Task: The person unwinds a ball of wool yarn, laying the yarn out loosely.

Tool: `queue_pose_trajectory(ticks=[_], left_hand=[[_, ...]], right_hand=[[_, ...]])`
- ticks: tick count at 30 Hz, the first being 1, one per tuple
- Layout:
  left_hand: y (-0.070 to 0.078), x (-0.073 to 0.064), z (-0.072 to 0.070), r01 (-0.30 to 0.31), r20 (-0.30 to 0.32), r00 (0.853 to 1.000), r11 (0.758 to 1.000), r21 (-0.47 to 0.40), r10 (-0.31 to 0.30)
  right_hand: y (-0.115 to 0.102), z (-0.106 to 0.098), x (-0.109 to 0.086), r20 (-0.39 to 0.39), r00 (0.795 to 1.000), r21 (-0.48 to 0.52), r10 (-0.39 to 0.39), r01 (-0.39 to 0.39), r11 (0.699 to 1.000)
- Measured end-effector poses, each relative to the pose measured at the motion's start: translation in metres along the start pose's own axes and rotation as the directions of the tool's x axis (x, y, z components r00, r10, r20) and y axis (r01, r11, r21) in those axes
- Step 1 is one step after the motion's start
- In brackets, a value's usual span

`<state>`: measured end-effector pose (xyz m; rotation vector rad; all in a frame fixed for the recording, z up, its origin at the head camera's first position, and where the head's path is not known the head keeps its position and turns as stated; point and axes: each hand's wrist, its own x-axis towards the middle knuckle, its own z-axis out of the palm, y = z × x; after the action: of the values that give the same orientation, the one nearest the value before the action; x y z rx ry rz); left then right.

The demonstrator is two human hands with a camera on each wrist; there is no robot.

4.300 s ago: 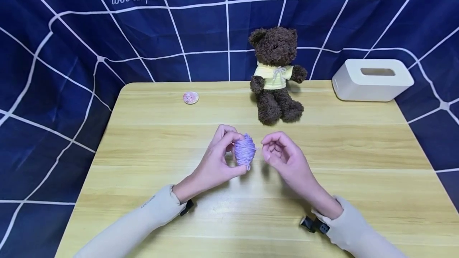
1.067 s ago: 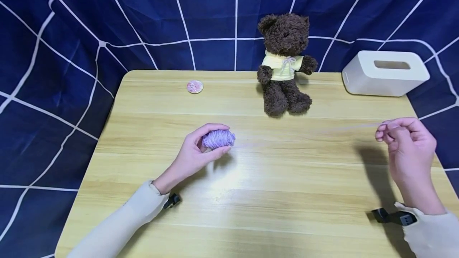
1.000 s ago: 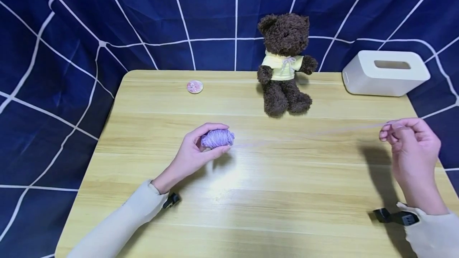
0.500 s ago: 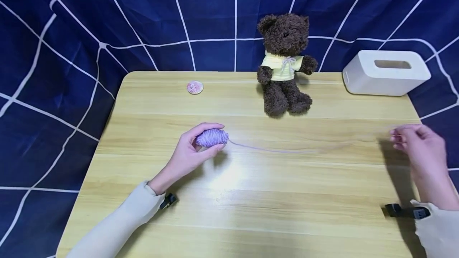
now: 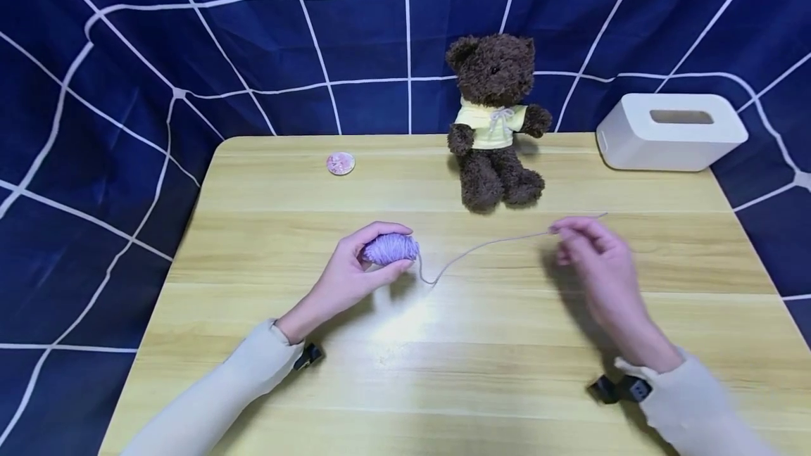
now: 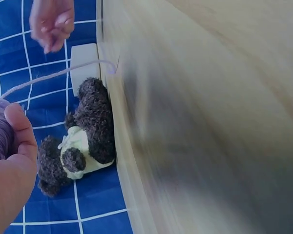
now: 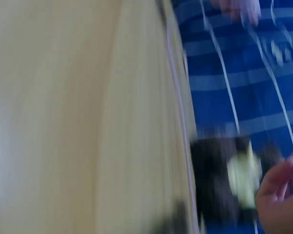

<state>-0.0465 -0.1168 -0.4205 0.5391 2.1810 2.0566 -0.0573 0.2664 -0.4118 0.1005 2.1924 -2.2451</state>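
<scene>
My left hand [image 5: 345, 279] grips a small ball of lilac yarn [image 5: 389, 250] between thumb and fingers, held over the table. From its right end a yarn strand [image 5: 484, 245] dips, then rises in a slack curve to my right hand [image 5: 600, 273]. The thumb and fingertips of that hand pinch the strand, and a short tail sticks out beyond them. The left wrist view shows the wound yarn [image 6: 0, 129] in the left fingers. In the blurred right wrist view, the right hand [image 7: 282, 197] is partly cut off at the edge.
A brown teddy bear [image 5: 497, 174] in a yellow top sits behind the hands. At the back right stands a white tissue box [image 5: 671, 146]; a pink round badge [image 5: 340, 163] lies at the back left. Blue gridded cloth [image 5: 361, 34] hangs around the wooden table [image 5: 443, 385].
From beside the yarn ball, my right hand went far right, drawing out a strand, then came partway back left. The strand now hangs slack. My left hand shifted slightly and keeps its grip.
</scene>
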Motion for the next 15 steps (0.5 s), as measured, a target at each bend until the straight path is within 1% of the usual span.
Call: queue_pose_trajectory(ticks=[1,3,5,7,9,11,13,15], left_hand=[[0.000,0.000,0.000,0.001,0.003,1.000,1.000,-0.001,-0.001],[-0.001,0.002,0.001,0.000,0.011,1.000,1.000,-0.004,0.000],[-0.001,0.003,0.002,-0.002,0.017,1.000,1.000,-0.001,0.002],[-0.001,0.004,0.003,-0.006,0.024,1.000,1.000,0.003,0.006],[-0.003,0.005,0.004,-0.016,0.032,0.999,1.000,0.006,0.016],[-0.004,0.006,0.005,-0.029,0.043,0.999,1.000,0.006,0.029],[-0.005,0.007,0.006,-0.042,0.056,0.998,0.999,0.000,0.042],[-0.006,0.007,0.007,-0.049,0.064,0.997,0.999,-0.003,0.049]], right_hand=[[0.000,0.014,-0.004,0.080,0.997,0.019,0.007,-0.008,1.000],[0.002,0.042,-0.011,0.223,0.974,0.049,0.028,-0.040,0.998],[0.004,0.065,-0.015,0.337,0.940,0.062,0.050,-0.076,0.995],[0.006,0.085,-0.017,0.424,0.903,0.070,0.071,-0.111,0.991],[0.007,0.100,-0.018,0.478,0.873,0.073,0.103,-0.156,0.985],[0.008,0.110,-0.018,0.505,0.853,0.065,0.133,-0.192,0.979],[0.007,0.116,-0.017,0.516,0.841,0.049,0.163,-0.219,0.975],[0.007,0.118,-0.016,0.510,0.842,0.015,0.179,-0.216,0.976]])
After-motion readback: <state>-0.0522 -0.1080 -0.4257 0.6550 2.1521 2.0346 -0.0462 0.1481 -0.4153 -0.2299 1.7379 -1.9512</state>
